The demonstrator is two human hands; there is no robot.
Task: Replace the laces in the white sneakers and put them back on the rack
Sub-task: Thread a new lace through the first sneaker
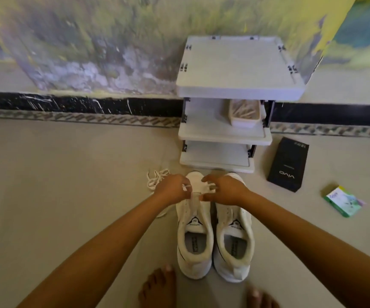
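- Beige floor holds a white rack at 12 o'clock of the left sneaker.
- Left hand and right hand each pinch its lace.

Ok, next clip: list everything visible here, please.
white sneakers: two, white, side by side on the floor before the rack
lace: one, white, on the left-side sneaker, between the hands
loose lace: one heap, white, floor left of the sneakers
shoe rack: one, white, against the wall
tray: one, whitish, middle shelf
black box: one, floor right of rack
green box: one, far right
bare feet: two, bottom edge
left hand: pinches the lace
right hand: holds the lace
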